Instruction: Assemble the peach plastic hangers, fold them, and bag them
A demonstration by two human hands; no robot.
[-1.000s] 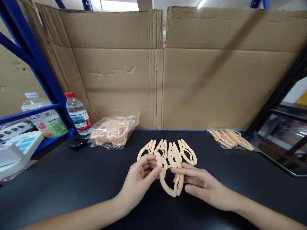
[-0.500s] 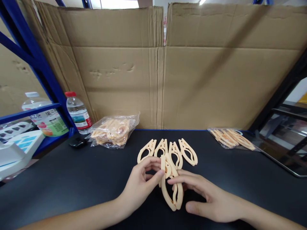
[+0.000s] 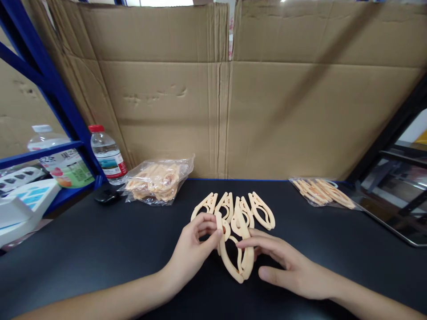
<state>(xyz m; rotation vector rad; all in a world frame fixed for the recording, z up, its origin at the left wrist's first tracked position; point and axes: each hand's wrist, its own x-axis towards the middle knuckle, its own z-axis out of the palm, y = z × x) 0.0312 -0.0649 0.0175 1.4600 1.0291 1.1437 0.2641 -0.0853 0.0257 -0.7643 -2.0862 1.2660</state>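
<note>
A cream-coloured folding clothes hanger [image 3: 227, 260] is held up in front of me, its two arms parted at the upper end and meeting at the lower end. My left hand [image 3: 197, 246] pinches the upper part of its left arm between thumb and fingers. On the other side, my right hand [image 3: 286, 262] has its index finger across the front of the right arm and other fingers behind it, thumb held away. Behind the held hanger, several folded hangers [image 3: 263, 211] lie in a row on the black table [image 3: 140, 240], some partly covered.
A clear bag of hangers [image 3: 156, 181] lies at the back left, near a black mouse [image 3: 107, 196] and a red-capped water bottle [image 3: 108, 156]. Another bagged set [image 3: 322, 192] is at the back right. A cardboard wall [image 3: 173, 98] closes off the rear.
The held hanger's arms have spread wider apart at the upper end. My left hand has shifted slightly left with its arm, and the hanger's lower end sits a little higher.
</note>
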